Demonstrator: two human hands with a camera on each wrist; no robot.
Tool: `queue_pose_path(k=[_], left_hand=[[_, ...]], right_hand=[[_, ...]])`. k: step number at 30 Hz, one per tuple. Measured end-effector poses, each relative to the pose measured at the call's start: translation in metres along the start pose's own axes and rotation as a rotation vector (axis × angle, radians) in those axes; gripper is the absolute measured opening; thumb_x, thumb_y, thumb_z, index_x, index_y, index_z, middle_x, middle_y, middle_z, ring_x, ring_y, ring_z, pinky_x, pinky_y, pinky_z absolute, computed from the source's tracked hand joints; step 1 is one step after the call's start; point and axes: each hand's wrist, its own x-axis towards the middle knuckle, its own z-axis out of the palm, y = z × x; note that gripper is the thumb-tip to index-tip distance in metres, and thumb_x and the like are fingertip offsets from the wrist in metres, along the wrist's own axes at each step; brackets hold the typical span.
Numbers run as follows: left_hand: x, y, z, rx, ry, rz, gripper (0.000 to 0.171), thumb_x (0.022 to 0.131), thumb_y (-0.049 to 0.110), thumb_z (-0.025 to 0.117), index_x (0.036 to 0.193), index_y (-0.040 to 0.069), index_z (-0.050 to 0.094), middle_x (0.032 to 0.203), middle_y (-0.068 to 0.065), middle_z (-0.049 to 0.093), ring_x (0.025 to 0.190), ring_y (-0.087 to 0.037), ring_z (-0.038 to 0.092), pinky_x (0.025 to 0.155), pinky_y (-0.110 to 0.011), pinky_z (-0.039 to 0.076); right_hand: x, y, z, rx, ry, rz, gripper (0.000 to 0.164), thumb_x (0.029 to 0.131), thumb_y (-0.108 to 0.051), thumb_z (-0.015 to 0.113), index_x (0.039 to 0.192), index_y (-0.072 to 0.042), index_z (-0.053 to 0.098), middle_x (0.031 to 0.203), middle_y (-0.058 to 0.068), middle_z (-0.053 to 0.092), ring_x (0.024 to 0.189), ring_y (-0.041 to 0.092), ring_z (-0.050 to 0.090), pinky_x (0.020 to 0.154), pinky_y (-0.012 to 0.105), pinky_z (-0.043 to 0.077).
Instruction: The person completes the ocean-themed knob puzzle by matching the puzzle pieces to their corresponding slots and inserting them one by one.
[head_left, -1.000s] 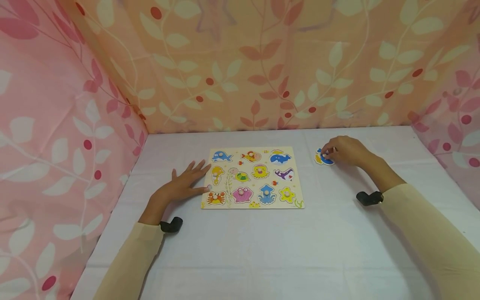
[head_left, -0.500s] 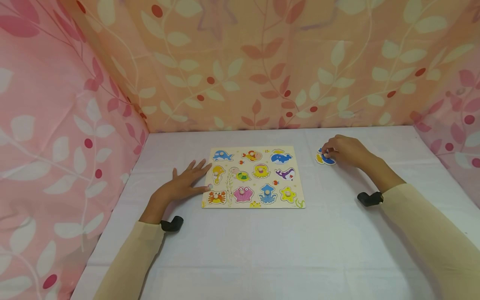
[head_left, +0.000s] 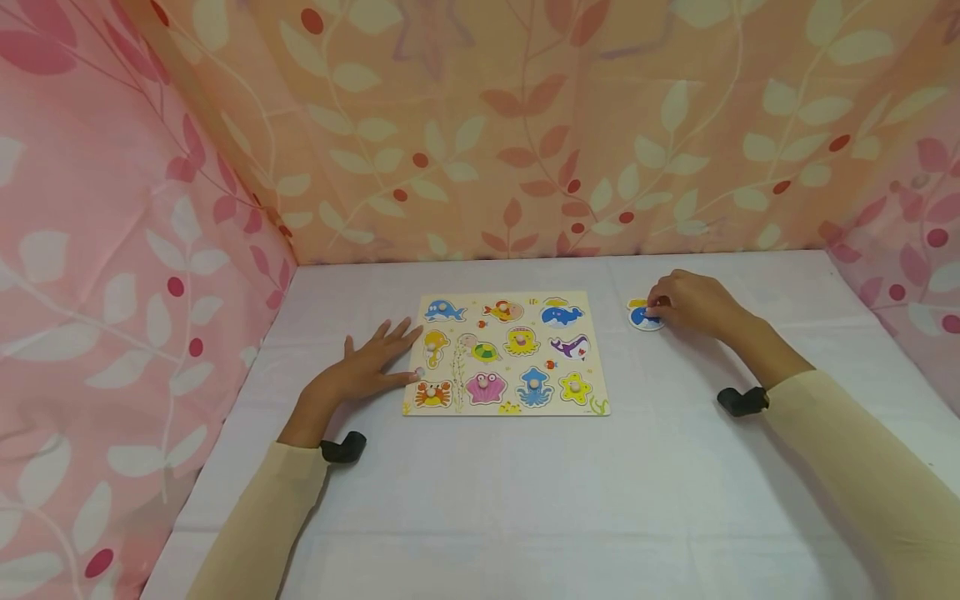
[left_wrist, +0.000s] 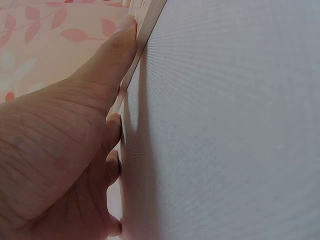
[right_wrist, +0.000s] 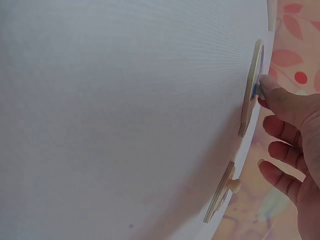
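A wooden knob puzzle board (head_left: 501,415) with sea animals lies mid-table. My left hand (head_left: 360,369) is spread at its left side, thumb (left_wrist: 112,55) on the board's edge and the other fingers reaching along that side. To the right of the board, my right hand (head_left: 693,302) pinches the small knob of a blue-and-yellow whale puzzle piece (head_left: 643,319) between thumb and forefinger. In the right wrist view this whale piece (right_wrist: 251,95) is seen edge-on, tilted close to the cloth. Several board pictures, such as the crab (head_left: 432,394) and starfish (head_left: 575,388), carry knobs.
Another knobbed puzzle piece (right_wrist: 222,192) lies on the cloth near my right hand; the head view hides it behind that hand. White cloth (head_left: 480,508) covers the table. Patterned fabric (head_left: 450,208) stands along the back and sides. A black wrist camera (head_left: 741,401) sits on each arm.
The whale piece has turned under my right fingers, its yellow part swinging from the left side to the top. My left hand and the board have stayed in place.
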Motion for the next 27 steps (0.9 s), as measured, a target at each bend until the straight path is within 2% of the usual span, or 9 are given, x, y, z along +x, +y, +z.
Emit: queue_pose_path(k=[5, 12, 20, 24, 27], left_hand=[[0.0, -0.002, 0.001, 0.003, 0.004, 0.003, 0.087, 0.094, 0.06, 0.062, 0.164, 0.035, 0.015, 0.171, 0.001, 0.004, 0.156, -0.034, -0.006, 0.108, -0.078, -0.012], [0.0, -0.003, 0.001, -0.01, 0.01, 0.007, 0.087, 0.094, 0.061, 0.062, 0.163, 0.035, 0.016, 0.171, 0.002, 0.004, 0.156, -0.034, -0.006, 0.108, -0.078, -0.013], [0.0, -0.003, 0.001, -0.014, 0.008, 0.006, 0.087, 0.094, 0.06, 0.063, 0.163, 0.035, 0.016, 0.171, 0.001, 0.004, 0.156, -0.034, -0.006, 0.108, -0.078, -0.013], [0.0, -0.003, 0.001, -0.015, 0.007, 0.008, 0.088, 0.094, 0.06, 0.063, 0.163, 0.035, 0.016, 0.171, 0.002, 0.004, 0.156, -0.034, -0.006, 0.108, -0.078, -0.013], [-0.001, -0.003, 0.0, -0.021, 0.008, 0.009, 0.088, 0.093, 0.06, 0.063, 0.164, 0.034, 0.017, 0.171, 0.001, 0.004, 0.156, -0.035, -0.006, 0.108, -0.078, -0.013]], right_hand=[[-0.001, 0.001, 0.0, 0.027, -0.004, 0.021, 0.017, 0.09, -0.015, 0.079, 0.106, -0.01, 0.079, 0.106, 0.01, 0.072, 0.103, 0.029, 0.059, 0.09, 0.052, 0.051], [0.0, 0.001, 0.001, 0.019, 0.013, -0.01, 0.017, 0.089, -0.012, 0.079, 0.106, -0.008, 0.078, 0.101, 0.009, 0.072, 0.101, 0.028, 0.059, 0.088, 0.05, 0.052], [-0.003, -0.004, -0.005, -0.015, 0.021, -0.026, 0.019, 0.089, -0.011, 0.079, 0.107, -0.006, 0.078, 0.106, 0.012, 0.071, 0.104, 0.03, 0.059, 0.092, 0.052, 0.053], [-0.006, -0.006, -0.01, -0.018, 0.002, -0.017, 0.021, 0.09, -0.013, 0.079, 0.108, -0.005, 0.077, 0.106, 0.012, 0.07, 0.102, 0.029, 0.058, 0.089, 0.051, 0.053], [-0.008, -0.009, -0.016, -0.027, 0.018, -0.028, 0.021, 0.089, -0.015, 0.08, 0.107, -0.005, 0.077, 0.104, 0.011, 0.07, 0.099, 0.028, 0.058, 0.084, 0.049, 0.054]])
